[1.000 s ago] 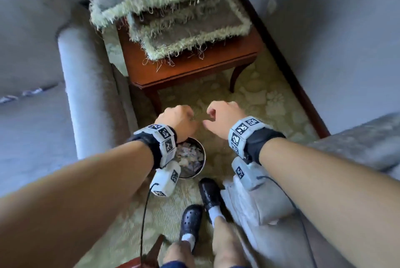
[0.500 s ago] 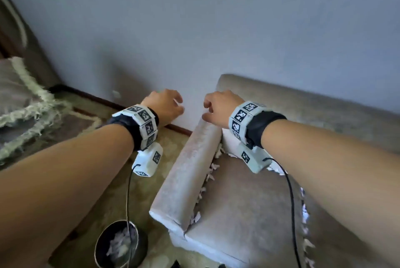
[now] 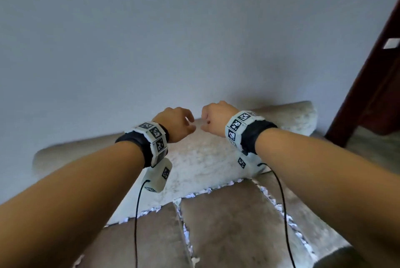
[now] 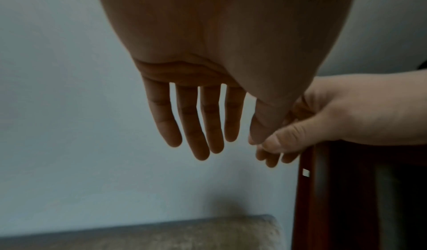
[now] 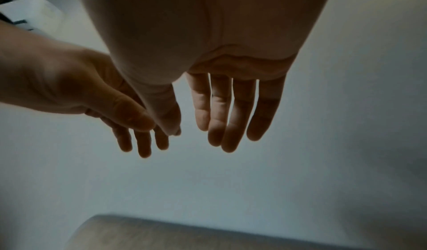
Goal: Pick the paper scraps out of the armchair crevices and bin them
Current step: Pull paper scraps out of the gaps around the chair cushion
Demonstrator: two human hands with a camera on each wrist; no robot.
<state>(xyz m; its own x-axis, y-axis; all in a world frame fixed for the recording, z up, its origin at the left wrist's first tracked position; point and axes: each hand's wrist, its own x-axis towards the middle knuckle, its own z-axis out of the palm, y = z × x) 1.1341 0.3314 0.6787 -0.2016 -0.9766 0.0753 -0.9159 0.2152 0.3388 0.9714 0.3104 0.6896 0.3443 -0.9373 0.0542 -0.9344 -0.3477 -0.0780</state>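
White paper scraps (image 3: 207, 191) line the crevice between the beige armchair's backrest (image 3: 201, 159) and its seat cushions (image 3: 233, 231). More scraps (image 3: 185, 228) fill the gap between the two cushions, and others (image 3: 281, 211) run along the right side crevice. My left hand (image 3: 179, 123) and right hand (image 3: 213, 119) hover side by side above the backrest, near the wall. Both are empty, with fingers (image 4: 201, 126) hanging straight and relaxed, as the right wrist view also shows of the fingers (image 5: 231, 111). The bin is out of view.
A pale grey wall (image 3: 173, 40) rises directly behind the armchair. A dark red wooden door frame (image 3: 372, 77) stands at the right, beside the chair's right end. Cables (image 3: 136, 224) hang from both wrist cameras over the seat.
The view has swung right from the bin on the floor to the armchair's back and seat. Both hands travelled with it, staying empty and close together.
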